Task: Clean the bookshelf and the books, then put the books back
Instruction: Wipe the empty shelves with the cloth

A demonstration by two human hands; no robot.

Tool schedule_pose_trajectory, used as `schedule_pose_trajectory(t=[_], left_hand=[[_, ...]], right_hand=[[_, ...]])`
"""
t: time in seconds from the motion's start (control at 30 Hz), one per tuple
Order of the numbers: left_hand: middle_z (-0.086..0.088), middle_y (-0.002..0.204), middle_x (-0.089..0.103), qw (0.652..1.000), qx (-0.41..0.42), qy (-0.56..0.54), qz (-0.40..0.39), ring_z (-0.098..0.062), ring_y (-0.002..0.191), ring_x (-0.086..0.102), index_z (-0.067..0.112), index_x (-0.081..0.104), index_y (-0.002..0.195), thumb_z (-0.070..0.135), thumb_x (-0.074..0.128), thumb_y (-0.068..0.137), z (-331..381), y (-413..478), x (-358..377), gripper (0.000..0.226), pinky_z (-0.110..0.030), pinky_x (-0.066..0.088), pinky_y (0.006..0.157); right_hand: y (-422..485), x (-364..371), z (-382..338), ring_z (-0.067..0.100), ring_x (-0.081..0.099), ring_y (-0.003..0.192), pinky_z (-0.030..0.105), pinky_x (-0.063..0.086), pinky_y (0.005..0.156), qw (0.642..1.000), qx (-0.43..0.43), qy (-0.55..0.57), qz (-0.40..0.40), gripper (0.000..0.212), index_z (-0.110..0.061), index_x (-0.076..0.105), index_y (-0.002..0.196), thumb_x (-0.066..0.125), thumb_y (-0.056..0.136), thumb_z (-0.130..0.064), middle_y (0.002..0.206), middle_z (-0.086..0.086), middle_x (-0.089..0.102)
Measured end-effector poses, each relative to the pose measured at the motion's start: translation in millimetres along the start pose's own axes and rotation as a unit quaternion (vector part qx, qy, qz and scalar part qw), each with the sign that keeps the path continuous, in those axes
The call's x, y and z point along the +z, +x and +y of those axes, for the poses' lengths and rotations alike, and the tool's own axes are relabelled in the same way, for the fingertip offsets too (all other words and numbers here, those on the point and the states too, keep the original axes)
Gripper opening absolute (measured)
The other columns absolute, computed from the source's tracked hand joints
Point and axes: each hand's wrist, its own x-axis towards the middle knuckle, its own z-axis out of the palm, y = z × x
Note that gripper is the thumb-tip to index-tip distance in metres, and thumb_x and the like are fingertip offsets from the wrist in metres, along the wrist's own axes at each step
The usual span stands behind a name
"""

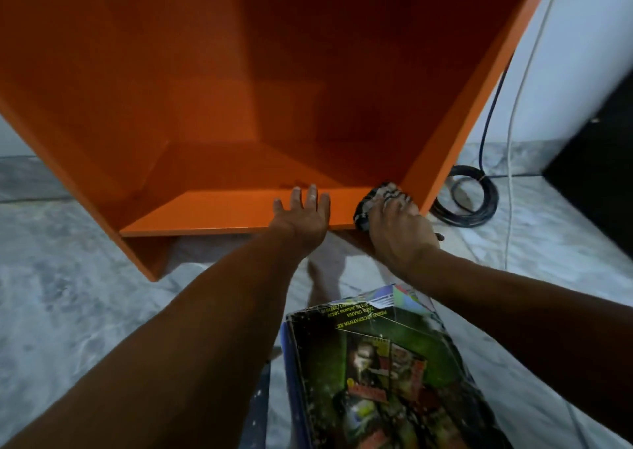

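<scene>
Two hands were at work on the lower front edge of the orange bookshelf [205, 105], which filled the view from 9 through 12 to 2 o'clock and showed no books in its visible compartment. The left hand [301, 212] lay flat on the bottom board [212, 208], fingers straight and spread, holding nothing; in my judgement it steadied the unit. The right hand [397, 229], just to its 3 o'clock side, gripped a bunched patterned cloth [373, 198] and pressed it into the board's right front corner, against the side panel. The books [376, 363] lay stacked at 5 o'clock in the near foreground, below the right forearm and off the shelf; what they rested on could not be determined. A coiled cable [469, 198] lay on the floor [68, 311] at 3 o'clock, outside the shelf. Assessment: the shelf-wiping step was in hand, and the books were not yet returned. The next move would call for drawing the cloth along the board toward 9 o'clock, with the left hand lifted clear of its path.
</scene>
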Motion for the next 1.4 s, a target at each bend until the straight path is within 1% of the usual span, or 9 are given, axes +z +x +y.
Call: schedule_pose_trajectory(t=[0.13,0.3,0.47,0.57,0.67,0.8,1.0,1.2,1.4], left_hand=[[-0.027,0.159,-0.013,1.000,-0.004,0.002,-0.011,-0.052,0.145,-0.004,0.004,-0.013,0.153,0.002,0.028,0.104,-7,5,4,0.063,-0.068,0.021,0.110],[-0.015,0.163,-0.004,0.988,0.020,-0.150,-0.038,-0.042,0.149,0.000,0.015,0.001,0.157,0.016,0.049,0.097,-19,6,-3,0.076,-0.065,0.018,0.113],[-0.018,0.108,0.070,0.888,0.027,-0.456,0.056,-0.033,0.105,0.064,0.011,0.069,0.110,0.041,0.051,0.076,-37,7,-8,0.049,-0.048,0.052,0.088],[-0.022,0.086,0.067,0.715,-0.055,-0.691,0.087,-0.028,0.080,0.062,-0.008,0.067,0.090,0.006,0.052,0.082,-37,3,-14,0.022,-0.048,0.053,0.073],[-0.025,0.091,0.064,0.663,-0.051,-0.746,0.039,-0.033,0.084,0.065,-0.010,0.065,0.096,0.012,0.056,0.083,-42,5,-17,0.027,-0.050,0.056,0.080],[-0.025,0.104,0.068,0.616,-0.017,-0.786,-0.050,-0.039,0.097,0.069,-0.003,0.065,0.103,0.003,0.061,0.083,-33,13,-26,0.022,-0.053,0.057,0.087],[-0.012,0.077,0.067,0.555,-0.007,-0.829,-0.067,-0.022,0.064,0.066,0.003,0.060,0.104,0.018,0.069,0.089,4,22,-48,0.022,-0.032,0.055,0.060],[-0.012,0.089,0.062,0.622,-0.011,-0.762,-0.182,-0.022,0.069,0.062,0.011,0.056,0.100,0.014,0.048,0.100,31,-3,-62,0.008,-0.031,0.054,0.054],[-0.017,0.098,0.064,0.646,-0.130,-0.751,-0.032,-0.027,0.083,0.064,0.005,0.058,0.096,-0.006,0.054,0.094,30,-34,-78,0.012,-0.038,0.060,0.072]], right_hand=[[-7,-41,-12,0.020,0.054,0.072,0.032,0.044,0.065,0.967,-0.118,0.133,-0.184,0.017,-0.014,0.048,0.077,0.059,0.088,-0.022,0.078,0.000,0.053],[18,-63,16,0.024,0.060,0.067,0.029,0.046,0.051,0.940,-0.043,0.309,-0.140,0.032,-0.008,0.060,0.094,0.065,0.084,-0.038,0.076,0.007,0.060],[28,-53,32,0.021,0.065,0.053,0.030,0.053,0.046,0.704,0.086,0.679,-0.189,0.015,-0.004,0.059,0.092,0.064,0.085,-0.017,0.069,0.013,0.068],[18,-47,33,0.024,0.059,0.044,0.030,0.051,0.046,0.561,0.135,0.794,-0.192,0.005,-0.005,0.049,0.087,0.054,0.085,-0.005,0.056,0.012,0.060],[13,-40,37,0.030,0.062,0.060,0.040,0.058,0.062,0.492,0.149,0.838,-0.182,0.019,-0.005,0.052,0.105,0.047,0.087,-0.004,0.078,0.020,0.062],[-2,-34,51,0.032,0.063,0.073,0.041,0.055,0.073,0.514,0.182,0.821,-0.167,0.021,-0.001,0.055,0.108,0.050,0.089,-0.008,0.090,0.025,0.063],[-27,-26,75,0.026,0.055,0.047,0.027,0.046,0.043,0.700,0.195,0.683,-0.066,0.004,-0.002,0.062,0.084,0.065,0.087,-0.002,0.065,0.019,0.061],[-23,-13,88,0.030,0.065,0.055,0.040,0.053,0.051,0.627,0.234,0.743,-0.004,0.006,-0.008,0.063,0.084,0.059,0.085,-0.004,0.069,0.018,0.067],[-43,1,85,0.029,0.071,0.076,0.035,0.055,0.063,0.464,0.113,0.872,-0.108,0.044,-0.006,0.070,0.105,0.065,0.087,-0.046,0.089,0.009,0.074]])
